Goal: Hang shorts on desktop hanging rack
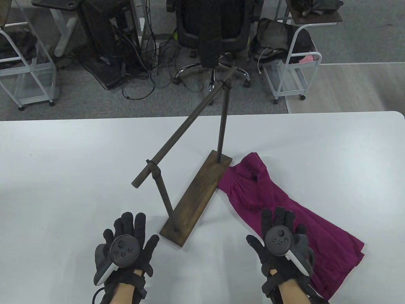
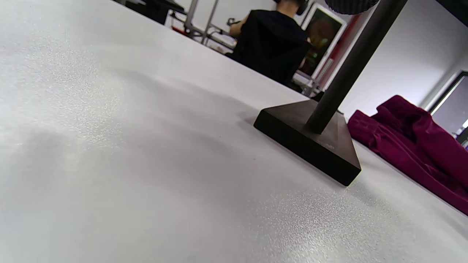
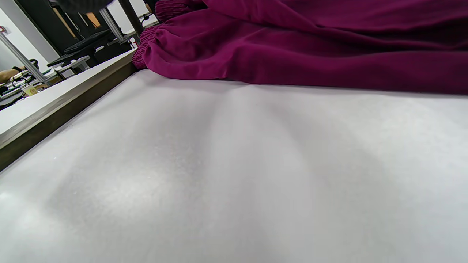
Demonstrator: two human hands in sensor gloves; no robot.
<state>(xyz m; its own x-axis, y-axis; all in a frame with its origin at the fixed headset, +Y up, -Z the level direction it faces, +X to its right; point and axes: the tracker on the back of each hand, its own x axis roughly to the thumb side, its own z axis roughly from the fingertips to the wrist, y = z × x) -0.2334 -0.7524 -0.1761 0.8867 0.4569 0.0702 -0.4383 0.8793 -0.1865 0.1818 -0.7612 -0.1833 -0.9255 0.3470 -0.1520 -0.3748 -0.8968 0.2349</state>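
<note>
The dark wooden hanging rack stands mid-table, with a long base (image 1: pixel 196 198), two posts and a slanted top bar (image 1: pixel 186 126). The magenta shorts (image 1: pixel 316 234) lie flat on the table to the right of the base, waistband touching its far end. My left hand (image 1: pixel 126 223) is open, fingers spread, low over the table left of the base's near end, holding nothing. My right hand (image 1: pixel 278 218) is open, its fingertips over the shorts' left edge; I cannot tell if they touch. The base (image 2: pixel 321 146) and shorts (image 2: pixel 413 138) show in the left wrist view. The shorts (image 3: pixel 292 47) fill the top of the right wrist view.
The white table (image 1: pixel 63 174) stretches wide on the left. Beyond its far edge are an office chair (image 1: pixel 208 31), wire carts (image 1: pixel 291 69) and cables on the floor. A person in black (image 2: pixel 270 40) sits in the background of the left wrist view.
</note>
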